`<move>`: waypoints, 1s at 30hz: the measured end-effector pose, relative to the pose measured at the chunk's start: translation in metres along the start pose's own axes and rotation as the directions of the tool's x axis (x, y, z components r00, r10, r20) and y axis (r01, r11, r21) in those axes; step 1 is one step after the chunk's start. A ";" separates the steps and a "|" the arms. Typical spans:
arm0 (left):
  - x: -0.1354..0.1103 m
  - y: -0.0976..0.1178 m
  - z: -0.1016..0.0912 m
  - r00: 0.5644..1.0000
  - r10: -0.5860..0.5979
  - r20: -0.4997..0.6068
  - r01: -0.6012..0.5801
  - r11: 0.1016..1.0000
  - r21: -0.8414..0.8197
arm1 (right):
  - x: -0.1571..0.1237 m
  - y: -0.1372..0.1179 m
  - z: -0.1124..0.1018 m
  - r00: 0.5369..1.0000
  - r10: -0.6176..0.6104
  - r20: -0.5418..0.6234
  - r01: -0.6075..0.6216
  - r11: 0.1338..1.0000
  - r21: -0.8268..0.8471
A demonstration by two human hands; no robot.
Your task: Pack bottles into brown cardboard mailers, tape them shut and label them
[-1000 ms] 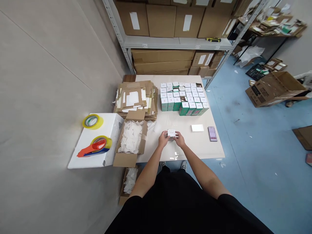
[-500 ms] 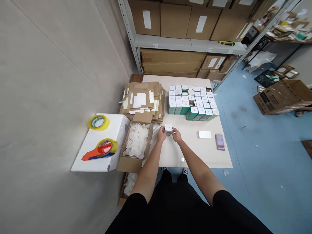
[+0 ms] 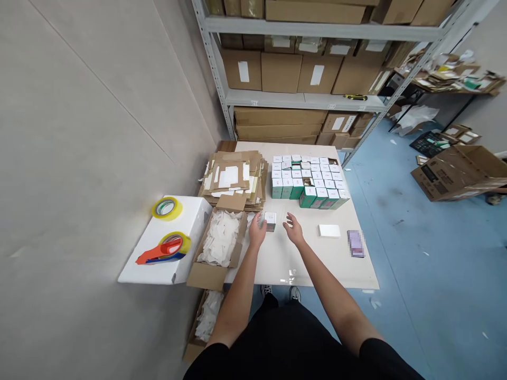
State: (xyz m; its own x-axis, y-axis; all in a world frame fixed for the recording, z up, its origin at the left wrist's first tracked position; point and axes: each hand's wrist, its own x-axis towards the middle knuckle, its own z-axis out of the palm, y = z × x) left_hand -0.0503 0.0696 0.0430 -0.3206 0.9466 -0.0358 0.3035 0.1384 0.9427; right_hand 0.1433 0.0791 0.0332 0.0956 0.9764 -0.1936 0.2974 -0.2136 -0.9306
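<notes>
A small white-topped carton (image 3: pixel 270 217) stands upright on the pale table (image 3: pixel 273 264), a short way in front of the rows of cartons. Just left of it is my left hand (image 3: pixel 257 232), fingers apart and close against its side; whether they touch it I cannot tell. My right hand (image 3: pixel 293 230) hovers to the right of the carton, apart from it, with its fingers spread and nothing in them. Behind both hands, several green-sided cartons with white tops (image 3: pixel 311 179) stand packed in rows. A flat white box (image 3: pixel 329 230) lies to the right.
Left of my hands, an open cardboard box (image 3: pixel 237 248) holds white paper packets, with flattened cardboard (image 3: pixel 228 174) stacked behind it. Tape rolls (image 3: pixel 167 208) and an orange tape dispenser (image 3: pixel 160 250) lie on a white block. Shelving (image 3: pixel 277 98) stands behind the table; a purple item (image 3: pixel 356 244) lies at right.
My right hand has let go of the small carton and moved right. My left hand has opened beside it. The camera view has tilted up, showing more shelving.
</notes>
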 end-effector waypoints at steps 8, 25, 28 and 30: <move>-0.052 0.051 -0.014 0.990 0.138 -0.026 -0.139 0.987 -0.075 | -0.031 -0.038 -0.059 0.978 -0.191 0.081 0.177 0.973 0.151; -0.142 0.040 -0.161 0.963 0.103 -0.249 -0.127 0.988 -0.083 | -0.087 -0.104 0.071 0.796 -0.449 0.406 0.418 0.893 0.167; -0.146 0.026 -0.208 0.953 0.084 -0.291 -0.115 0.989 -0.090 | -0.103 -0.123 0.127 0.753 -0.472 0.459 0.449 0.878 0.167; -0.149 0.014 -0.239 0.938 0.085 -0.337 -0.124 0.988 -0.094 | -0.114 -0.135 0.166 0.718 -0.487 0.497 0.475 0.865 0.161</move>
State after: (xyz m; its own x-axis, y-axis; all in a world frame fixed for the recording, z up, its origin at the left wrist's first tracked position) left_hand -0.2128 -0.1397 0.1414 -0.5769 0.8013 0.1586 0.2553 -0.0076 0.9668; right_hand -0.0659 0.0014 0.1294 -0.5480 0.8211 0.1599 0.1501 0.2846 -0.9468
